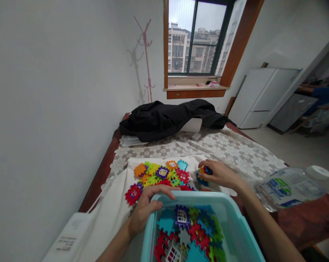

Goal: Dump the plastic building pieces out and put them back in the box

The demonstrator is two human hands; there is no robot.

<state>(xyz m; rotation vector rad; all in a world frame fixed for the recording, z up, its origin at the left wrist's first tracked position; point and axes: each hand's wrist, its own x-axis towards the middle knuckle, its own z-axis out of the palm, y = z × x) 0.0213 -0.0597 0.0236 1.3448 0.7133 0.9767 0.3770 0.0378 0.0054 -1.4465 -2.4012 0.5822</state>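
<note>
Head view, one cam. L hand was clamped on the far-left corner of a teal plastic tub – fingers hooked over the rim, thumb on the outside wall. Inside the tub, just below those fingers, lay mixed interlocking tiles: purple, red, green, blue, some w/ window prints.

R hand sat beyond the tub's far rim, fingers & thumb pinched round a small clump of joined tiles, blue and orange, resting on the white cloth. Left of that pinch, just beside it, a loose spread of tiles covered the cloth – near the L hand's fingertips too.

Right of the R forearm a clear water bottle lay on its side. Well beyond both hands a black jacket was heaped on the lace-covered table.
</note>
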